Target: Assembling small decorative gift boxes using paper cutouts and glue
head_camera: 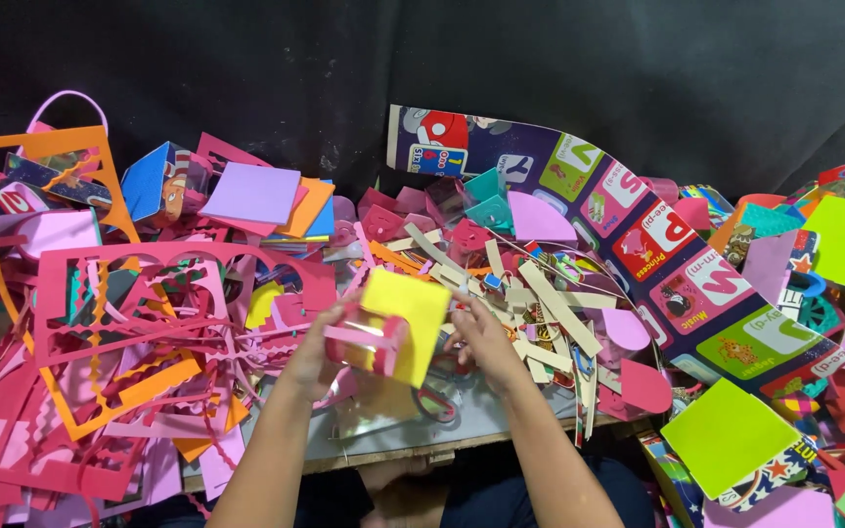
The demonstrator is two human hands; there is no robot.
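My left hand (317, 344) and my right hand (482, 337) together hold up a small handmade paper box (369, 339) with pink strips and clear sides. A yellow foam square (409, 315) rests against its right side. The left hand grips the box's left end. Fingers of the right hand pinch the yellow square's right edge. Under the box, red-handled scissors (435, 400) lie on the grey board (476, 416).
Heaps of pink, orange and purple foam cut-outs (119, 332) crowd the left. Beige paper strips (550, 313) pile at the right of my hands. A long printed alphabet sheet (657, 244) curves across the back right. Lime-green squares (726, 435) lie at the right.
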